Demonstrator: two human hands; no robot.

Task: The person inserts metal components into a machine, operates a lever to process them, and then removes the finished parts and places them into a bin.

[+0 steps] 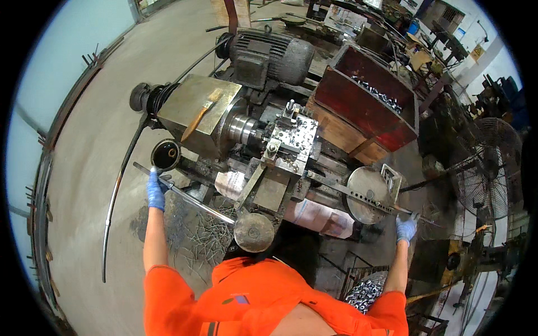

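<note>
My left hand [156, 192], in a blue glove, is closed around a long metal lever [200, 207] that runs to a round weight [254, 232] at the machine's front. My right hand [406, 228], gloved the same way, grips the end of a flat lever bar with holes [358, 195]. That bar passes over a round metal disc [367, 187]. Between my hands stands a small lathe with a chuck [242, 129] and a tool block [294, 139] strewn with metal chips. A wooden-handled brush [197, 119] lies on the headstock cover [182, 106].
Left of the headstock is a round cup of dark liquid [166, 154]. An electric motor [272, 59] sits behind. A red bin [367, 95] holds small metal parts. More parts fill a basket [365, 292] by my right side. A caged fan [486, 165] stands at right; metal shavings [210, 238] litter the floor.
</note>
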